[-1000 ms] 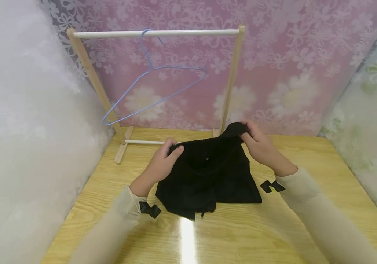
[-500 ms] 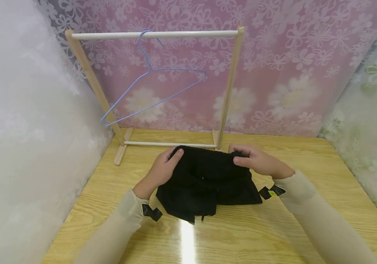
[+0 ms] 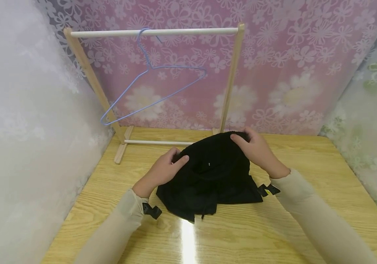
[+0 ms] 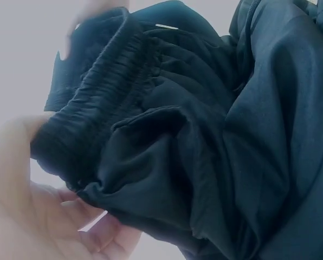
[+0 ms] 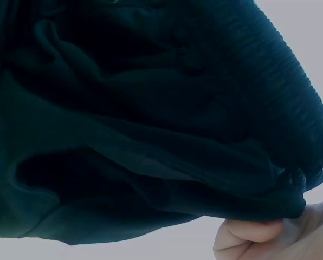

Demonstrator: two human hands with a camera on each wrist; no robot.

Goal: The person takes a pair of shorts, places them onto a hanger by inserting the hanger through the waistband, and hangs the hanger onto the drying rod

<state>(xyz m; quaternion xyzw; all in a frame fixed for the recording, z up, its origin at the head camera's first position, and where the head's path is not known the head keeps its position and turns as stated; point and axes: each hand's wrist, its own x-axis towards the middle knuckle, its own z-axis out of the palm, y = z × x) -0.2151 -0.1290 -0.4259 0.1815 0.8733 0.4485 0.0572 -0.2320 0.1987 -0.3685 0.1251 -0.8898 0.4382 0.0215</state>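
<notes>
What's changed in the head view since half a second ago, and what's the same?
The right hand has moved up in the picture, bringing its side of the black garment with it, so the top edge now slopes up that way. The left hand has dipped slightly. Nothing was newly grasped or let go. The blue hanger stays on the white rail, and the garment's lower edge has hardly moved.

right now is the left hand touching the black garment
Touching: the left wrist view shows the left hand gripping the black garment by its gathered edge.
</notes>
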